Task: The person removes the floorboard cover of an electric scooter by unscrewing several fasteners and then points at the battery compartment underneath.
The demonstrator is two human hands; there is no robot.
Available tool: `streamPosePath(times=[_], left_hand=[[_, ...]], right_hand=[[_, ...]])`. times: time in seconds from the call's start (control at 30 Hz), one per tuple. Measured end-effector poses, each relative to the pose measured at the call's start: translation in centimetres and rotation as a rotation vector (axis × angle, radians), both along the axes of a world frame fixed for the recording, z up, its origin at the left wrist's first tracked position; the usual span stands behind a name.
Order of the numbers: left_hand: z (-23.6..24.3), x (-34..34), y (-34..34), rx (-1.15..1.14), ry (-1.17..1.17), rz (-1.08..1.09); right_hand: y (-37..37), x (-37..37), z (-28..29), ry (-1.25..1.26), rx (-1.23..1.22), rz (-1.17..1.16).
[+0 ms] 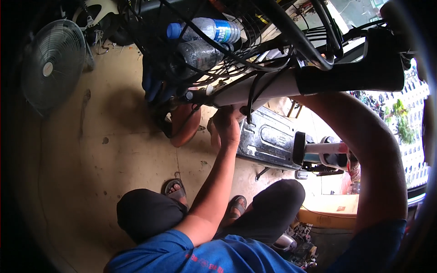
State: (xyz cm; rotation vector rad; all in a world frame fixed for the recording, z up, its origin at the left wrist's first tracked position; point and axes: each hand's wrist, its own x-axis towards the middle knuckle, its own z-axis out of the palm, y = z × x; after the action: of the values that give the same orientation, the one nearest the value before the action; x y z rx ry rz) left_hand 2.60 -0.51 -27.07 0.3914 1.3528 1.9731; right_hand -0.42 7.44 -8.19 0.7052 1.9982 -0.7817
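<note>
Left hand up at a pale tube, right hand out of sight behind it

The left hand is raised against the underside of a pale tube on a vehicle, its fingers bent up toward the metal. The fingertips are hidden, so I cannot tell whether it grips the tube or only rests there. The right forearm reaches in from the other side and passes behind the tube; the right hand is hidden, and its hold cannot be told.

Just to the right of the left hand, a black cable crosses the tube. Farther right along the same tube sits a thick black sleeve. Below and to the right of the left hand is a black ridged footboard.

Above the left hand, a black wire basket carries a clear bottle with a blue cap and a second clear bottle just beneath it. Near the hand, on its left, shows another person's bare limb.

Well apart, to the upper left, stands a round fan. Below the hand are the person's dark-trousered knees and sandals; to the lower right lies a yellowish box.
</note>
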Motion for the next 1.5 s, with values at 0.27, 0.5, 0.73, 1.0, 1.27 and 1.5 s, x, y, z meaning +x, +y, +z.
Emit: streamPosePath(times=[0.27, 0.5, 0.73, 1.0, 1.27, 1.5], left_hand=[[-0.5, 0.4, 0.3, 0.076, 0.054, 0.091], [-1.0, 0.2, 0.5, 0.031, 0.192, 0.074], [0.5, 0.0, 0.0, 0.058, 0.076, 0.112], [0.6, -0.3, -0.4, 0.013, -0.005, 0.008], [0.8, -0.2, -0.1, 0.105, -0.052, 0.092], [0.6, -0.5, -0.2, 0.043, -0.121, 0.002]], right_hand=[[0.1, -0.4, -0.2, 0.027, 0.001, -0.004], [-0.2, 0.4, -0.1, -0.004, 0.004, -0.017], [0.0, -0.3, -0.2, 0.005, -0.005, -0.013], [-0.4, 0.0, 0.1, -0.025, 0.005, -0.009], [-0.1, -0.7, -0.4, 0.004, -0.012, -0.008], [0.0, -0.6, -0.6, 0.052, -0.005, 0.063]])
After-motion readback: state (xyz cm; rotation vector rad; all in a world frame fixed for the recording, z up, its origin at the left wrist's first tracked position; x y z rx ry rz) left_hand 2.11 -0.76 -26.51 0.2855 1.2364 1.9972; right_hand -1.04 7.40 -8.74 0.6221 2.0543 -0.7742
